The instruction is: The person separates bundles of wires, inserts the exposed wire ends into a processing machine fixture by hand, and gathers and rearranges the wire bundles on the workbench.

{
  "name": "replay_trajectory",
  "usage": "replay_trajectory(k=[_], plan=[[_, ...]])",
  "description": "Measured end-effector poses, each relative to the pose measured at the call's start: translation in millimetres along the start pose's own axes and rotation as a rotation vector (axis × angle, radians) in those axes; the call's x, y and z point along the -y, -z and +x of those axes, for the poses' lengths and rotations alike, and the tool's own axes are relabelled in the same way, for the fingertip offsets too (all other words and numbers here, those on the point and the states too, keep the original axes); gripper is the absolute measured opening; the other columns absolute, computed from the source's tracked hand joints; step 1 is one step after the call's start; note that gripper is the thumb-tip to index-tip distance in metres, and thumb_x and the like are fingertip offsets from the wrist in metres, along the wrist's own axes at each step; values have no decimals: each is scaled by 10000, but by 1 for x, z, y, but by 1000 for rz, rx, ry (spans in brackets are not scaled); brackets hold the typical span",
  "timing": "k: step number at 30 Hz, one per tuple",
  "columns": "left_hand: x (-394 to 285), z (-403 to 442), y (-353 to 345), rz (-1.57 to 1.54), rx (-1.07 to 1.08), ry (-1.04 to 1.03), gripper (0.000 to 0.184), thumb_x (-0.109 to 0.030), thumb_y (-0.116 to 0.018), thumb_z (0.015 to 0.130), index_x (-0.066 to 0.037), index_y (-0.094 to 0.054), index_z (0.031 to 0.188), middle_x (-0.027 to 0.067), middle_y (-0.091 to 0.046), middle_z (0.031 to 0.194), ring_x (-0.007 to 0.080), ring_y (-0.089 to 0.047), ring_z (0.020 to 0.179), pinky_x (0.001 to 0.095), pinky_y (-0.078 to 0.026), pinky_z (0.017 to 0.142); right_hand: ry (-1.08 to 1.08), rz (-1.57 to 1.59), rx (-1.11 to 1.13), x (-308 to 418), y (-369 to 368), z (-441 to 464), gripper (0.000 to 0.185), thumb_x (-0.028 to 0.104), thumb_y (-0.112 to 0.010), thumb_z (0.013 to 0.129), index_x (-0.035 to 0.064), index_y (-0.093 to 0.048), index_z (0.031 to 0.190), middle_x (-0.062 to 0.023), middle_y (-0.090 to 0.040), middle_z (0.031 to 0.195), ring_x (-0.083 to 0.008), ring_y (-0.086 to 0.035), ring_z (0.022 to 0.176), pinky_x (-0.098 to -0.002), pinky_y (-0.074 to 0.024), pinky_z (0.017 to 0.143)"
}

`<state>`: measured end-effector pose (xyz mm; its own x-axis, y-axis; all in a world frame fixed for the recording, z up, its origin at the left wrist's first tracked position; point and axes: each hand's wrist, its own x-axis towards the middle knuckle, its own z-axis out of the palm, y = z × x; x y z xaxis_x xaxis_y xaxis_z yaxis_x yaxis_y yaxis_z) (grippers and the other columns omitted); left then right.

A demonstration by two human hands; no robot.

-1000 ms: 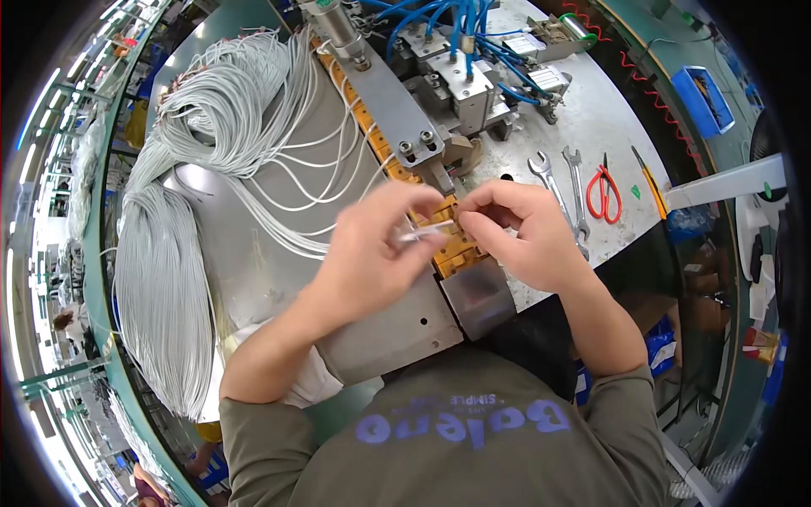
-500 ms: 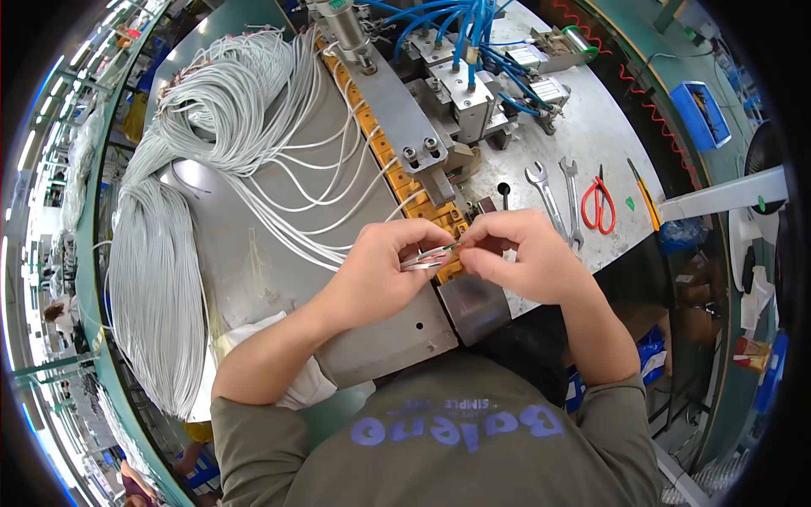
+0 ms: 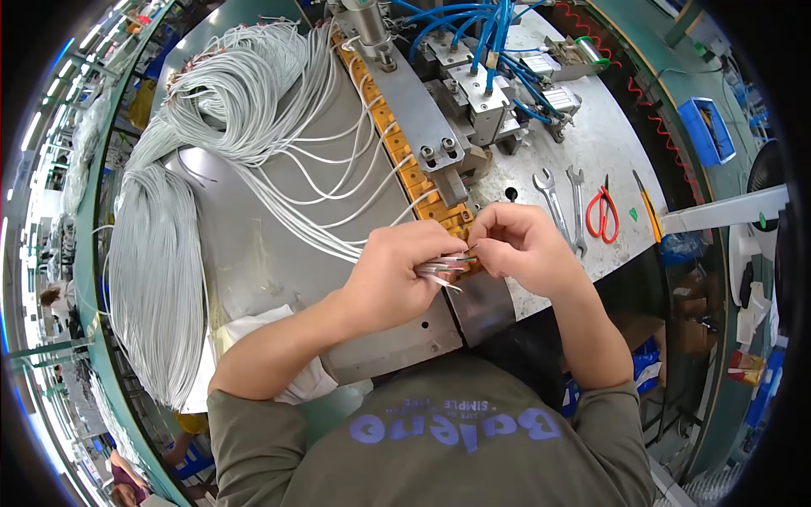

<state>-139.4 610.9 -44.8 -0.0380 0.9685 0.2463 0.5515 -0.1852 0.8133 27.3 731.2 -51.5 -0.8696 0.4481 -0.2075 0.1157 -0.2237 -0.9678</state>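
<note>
My left hand (image 3: 404, 272) is closed around several white cable ends (image 3: 441, 272), whose thin coloured wires stick out past the fingertips. Close on its right, my right hand (image 3: 522, 247) pinches the tip of a thin dark wire. Both hands are over the lower end of an orange-yellow slotted rail (image 3: 412, 179). White cables run from the rail's slots and from my left hand to a large coiled bundle of grey-white cables (image 3: 232, 93). A steel bar (image 3: 416, 110) with bolts lies over the rail.
A metal fixture (image 3: 486, 106) with blue air hoses (image 3: 500, 38) stands beyond the rail. To the right lie two wrenches (image 3: 553, 207), red-handled scissors (image 3: 602, 215) and a yellow-handled tool (image 3: 649, 207). A blue bin (image 3: 706, 131) is at the far right; white cloth (image 3: 306, 380) lies by my left forearm.
The cable ends in my left hand now fan out further past its fingers. My right hand has stayed close beside them, its fingertips now on a thin wire. The whole view has shifted slightly.
</note>
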Motion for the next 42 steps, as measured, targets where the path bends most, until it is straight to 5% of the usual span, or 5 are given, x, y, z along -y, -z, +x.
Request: replay_trajectory(k=[13, 20, 28, 33, 42], plan=[[-4, -2, 2, -200, 20, 173, 97, -74, -665, 843, -8, -674, 914, 48, -614, 762, 123, -516, 641, 259, -414, 587, 298, -290, -91, 6, -11, -3, 102, 63, -646, 824, -32, -615, 803, -48, -616, 659, -67, -541, 587, -231, -433, 540], [10, -1, -4, 260, 34, 146, 106, -47, -667, 800, -28, -661, 904, 126, -580, 784, 283, -565, 658, 355, -447, 583, -169, -78, -47, -18, 26, 10, 143, 93, -604, 829, -41, -634, 787, -37, -567, 588, -75, -507, 523, -244, -408, 495], [18, 7, -3, 429, 36, 91, 132, -13, -637, 780, -26, -622, 911, 127, -580, 788, 315, -577, 646, 387, -467, 576, 78, -554, -144, -27, 30, 25, 204, 145, -562, 855, -37, -607, 774, -36, -546, 577, -86, -457, 501, -270, -380, 482], [2, 6, -12, 724, 202, 90, 101, -15, -638, 774, -24, -585, 859, 129, -580, 907, 321, -569, 632, 385, -465, 553, -57, -231, -8, -37, 37, 31, 215, 153, -554, 874, -1, -547, 725, -1, -491, 565, -68, -443, 519, -259, -361, 475], [5, 7, 7, -150, 46, 333, 168, -6, -637, 833, 9, -662, 999, 41, -648, 887, 99, -579, 723, 245, -477, 624, -5, 16, -189, -29, 41, 27, 144, 148, -616, 865, 14, -631, 815, 9, -543, 625, -50, -474, 540, -217, -366, 485]])
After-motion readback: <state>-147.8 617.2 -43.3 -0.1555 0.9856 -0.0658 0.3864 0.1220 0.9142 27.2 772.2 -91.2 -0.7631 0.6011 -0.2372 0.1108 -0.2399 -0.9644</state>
